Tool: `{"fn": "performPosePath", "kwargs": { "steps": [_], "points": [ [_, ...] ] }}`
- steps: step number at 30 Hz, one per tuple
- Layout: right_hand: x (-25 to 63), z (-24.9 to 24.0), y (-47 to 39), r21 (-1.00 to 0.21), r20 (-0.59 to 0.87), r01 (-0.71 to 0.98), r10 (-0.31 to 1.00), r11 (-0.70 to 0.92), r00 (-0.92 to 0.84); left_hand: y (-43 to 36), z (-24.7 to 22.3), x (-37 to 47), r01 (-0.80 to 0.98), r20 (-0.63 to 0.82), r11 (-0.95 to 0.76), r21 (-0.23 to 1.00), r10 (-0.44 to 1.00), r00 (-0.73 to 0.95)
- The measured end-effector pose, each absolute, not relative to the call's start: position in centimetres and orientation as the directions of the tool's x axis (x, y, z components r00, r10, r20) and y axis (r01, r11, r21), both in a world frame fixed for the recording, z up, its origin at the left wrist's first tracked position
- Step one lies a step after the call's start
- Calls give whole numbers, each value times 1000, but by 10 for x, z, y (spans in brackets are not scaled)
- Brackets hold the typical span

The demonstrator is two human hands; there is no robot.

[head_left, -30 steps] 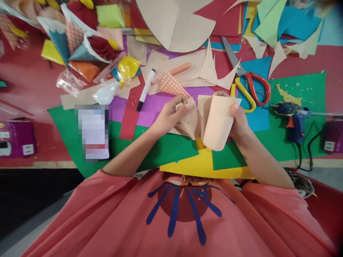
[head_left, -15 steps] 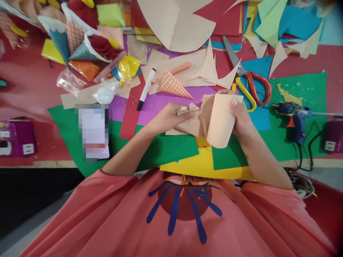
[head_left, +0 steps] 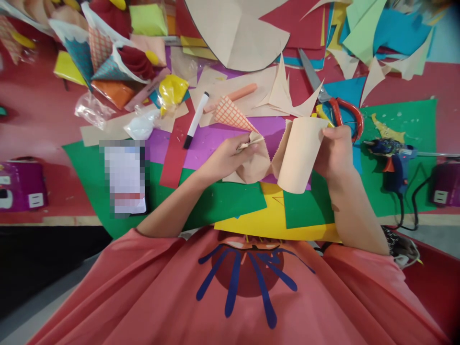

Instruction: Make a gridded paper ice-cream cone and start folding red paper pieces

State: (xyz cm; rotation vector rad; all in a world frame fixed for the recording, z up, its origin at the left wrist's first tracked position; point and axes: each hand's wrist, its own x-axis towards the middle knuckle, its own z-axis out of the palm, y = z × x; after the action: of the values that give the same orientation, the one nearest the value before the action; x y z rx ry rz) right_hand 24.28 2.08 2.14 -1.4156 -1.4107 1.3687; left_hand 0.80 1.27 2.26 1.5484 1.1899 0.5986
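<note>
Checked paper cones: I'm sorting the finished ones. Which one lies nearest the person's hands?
The orange-checked cone on the purple sheet, its tip just above the left hand. The other patterned cones sit bunched at the far left corner.

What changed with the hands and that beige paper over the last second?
The right hand carried the rolled end of the beige paper to the right and slightly up, so it now covers part of the scissors. This stretched the sheet away from the left hand, which kept pinching its crumpled end. The marker, glue gun and checked cone stayed put.
</note>
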Motion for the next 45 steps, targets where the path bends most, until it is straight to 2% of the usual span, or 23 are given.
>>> {"fn": "performPosePath", "kwargs": {
  "steps": [2,4,11,23,26,29,33,37,40,43,45],
  "points": [
    [237,29,18,-957,-290,27,941,-290,-177,13,22,8,375,-195,41,926,902,386],
    [232,32,15,-957,-275,-52,950,-286,-149,13,21,8,354,-193,47,934,901,389],
    [233,28,15,-995,-98,26,992,-96,-79,12,20,10,334,-196,60,941,899,392],
    [237,40,20,-997,-71,0,997,-71,-24,15,28,10,328,-250,122,937,888,385],
    [237,46,29,-995,-64,83,998,-63,-12,14,26,11,340,-248,110,934,885,394],
    [236,52,52,-967,-11,256,1000,-4,-23,13,25,11,329,-222,86,940,889,401],
    [232,57,98,-906,134,408,991,114,22,12,24,11,314,-229,97,944,879,417],
    [227,60,125,-839,305,464,952,286,-35,13,24,11,322,-221,86,943,885,410],
    [218,63,111,-802,388,498,921,330,16,13,23,11,319,-216,87,944,892,398],
    [209,62,73,-888,323,310,941,340,-105,13,23,10,290,-196,80,954,896,397],
    [205,56,45,-927,135,317,966,201,-219,13,22,10,271,-175,67,960,902,395]
  ]
}}
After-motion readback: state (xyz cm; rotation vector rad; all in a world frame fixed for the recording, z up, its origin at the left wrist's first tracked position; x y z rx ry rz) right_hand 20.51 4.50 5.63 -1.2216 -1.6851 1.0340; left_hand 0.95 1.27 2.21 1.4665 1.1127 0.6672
